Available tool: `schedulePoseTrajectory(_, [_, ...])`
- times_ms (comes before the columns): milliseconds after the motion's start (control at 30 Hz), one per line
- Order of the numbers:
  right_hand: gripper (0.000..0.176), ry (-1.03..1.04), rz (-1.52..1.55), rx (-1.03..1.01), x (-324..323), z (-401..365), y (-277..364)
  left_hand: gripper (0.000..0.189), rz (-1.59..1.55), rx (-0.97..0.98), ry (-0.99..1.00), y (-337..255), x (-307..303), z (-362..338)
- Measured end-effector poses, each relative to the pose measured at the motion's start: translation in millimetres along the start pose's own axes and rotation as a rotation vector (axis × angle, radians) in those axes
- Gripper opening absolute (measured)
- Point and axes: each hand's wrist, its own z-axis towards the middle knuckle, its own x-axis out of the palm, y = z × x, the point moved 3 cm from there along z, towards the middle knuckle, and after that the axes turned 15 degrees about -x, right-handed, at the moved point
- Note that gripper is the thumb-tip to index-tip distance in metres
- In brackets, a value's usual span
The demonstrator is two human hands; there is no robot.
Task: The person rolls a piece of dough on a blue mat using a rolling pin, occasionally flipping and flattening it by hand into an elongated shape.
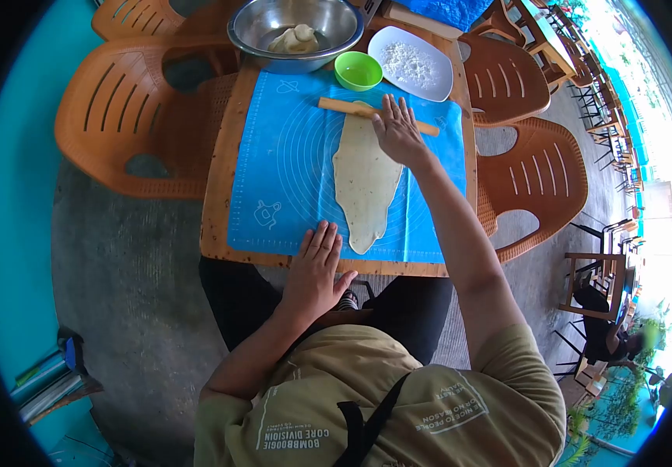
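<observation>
A long sheet of flattened dough (367, 179) lies on a blue mat (274, 171), its narrow end toward me. Across its far end rests a wooden rolling pin (340, 105). My right hand (400, 132) lies flat on the pin, fingers stretched out and pointing away from me. Near the mat's front edge, left of the dough's tip, my left hand (320, 265) rests with its fingers out and holds nothing. Beyond the pin stand a green bowl (358, 71), a white plate with white powder (411, 64) and a metal bowl (252, 35) holding a lump of dough (295, 39).
The mat covers much of a wooden table (215, 210). Orange chairs stand at its left (130, 117) and right (538, 175). A blue plastic bag (441, 12) is at the far right edge. A person (612, 335) sits far off at the right.
</observation>
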Motion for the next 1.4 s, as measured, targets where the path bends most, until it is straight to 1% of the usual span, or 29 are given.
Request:
schedulePoseTrajectory(200, [0.077,0.088,0.032,0.031,0,33,-18,0.072,-0.013,0.024,-0.025,4,4,-3])
schedulePoseTrajectory(267, [0.076,0.055,0.031,0.032,7,38,-32,0.072,0.0,0.025,-0.046,3,5,-2])
schedulePoseTrajectory(333, [0.075,0.003,-0.049,-0.077,17,40,-47,0.072,0.008,0.036,-0.046,3,6,-2])
schedulePoseTrajectory(367, [0.071,-0.066,-0.055,-0.112,17,35,-42,0.072,0.009,0.031,-0.039,4,5,-2])
schedulePoseTrajectory(400, [0.071,-0.072,-0.057,-0.12,16,30,-39,0.072,0.013,0.029,-0.049,4,5,-1])
schedulePoseTrajectory(467, [0.067,-0.209,0.054,-0.091,4,10,-21,0.071,0.007,0.031,-0.046,4,6,-3])
schedulePoseTrajectory(500, [0.064,-0.233,0.068,-0.089,1,5,-18,0.071,0.009,0.027,-0.048,5,6,-3])
schedulePoseTrajectory(633, [0.063,-0.177,0.04,-0.103,-11,-13,-23,0.07,0.01,0.041,-0.04,5,6,-3])
schedulePoseTrajectory(700, [0.061,-0.081,0.079,-0.1,-13,-19,-23,0.07,0.015,0.042,-0.043,5,6,-2])
schedulePoseTrajectory(833, [0.059,-0.113,0.097,-0.103,-14,-38,-15,0.07,0.011,0.046,-0.056,4,8,-4])
schedulePoseTrajectory(933, [0.055,-0.122,0.123,-0.091,-22,-60,2,0.07,0.009,0.047,-0.06,4,7,-3])
schedulePoseTrajectory(1033, [0.049,-0.164,-0.035,-0.152,-25,-87,20,0.07,0.007,0.054,-0.065,5,7,-4])
schedulePoseTrajectory(1067, [0.049,-0.166,-0.037,-0.153,-34,-90,27,0.07,0.009,0.057,-0.074,5,7,-4])
schedulePoseTrajectory(1133, [0.048,-0.103,0.119,-0.066,-50,-93,34,0.07,0.018,0.055,-0.068,4,5,-3])
schedulePoseTrajectory(1167, [0.048,-0.104,0.12,-0.068,-46,-88,27,0.07,0.026,0.052,-0.056,3,4,-3])
schedulePoseTrajectory(1233, [0.056,-0.327,0.068,-0.162,-39,-72,8,0.069,0.027,0.051,-0.06,3,7,-4])
schedulePoseTrajectory(1267, [0.056,-0.328,0.071,-0.159,-35,-63,2,0.069,0.026,0.05,-0.069,3,7,-3])
schedulePoseTrajectory(1333, [0.065,-0.2,0.025,-0.052,-24,-48,-7,0.069,0.031,0.055,-0.068,3,7,-3])
schedulePoseTrajectory(1367, [0.07,-0.067,0.044,-0.01,-17,-46,-11,0.069,0.031,0.055,-0.068,4,7,-2])
schedulePoseTrajectory(1400, [0.07,-0.061,0.047,-0.012,-12,-47,-13,0.069,0.029,0.049,-0.066,5,7,-2])
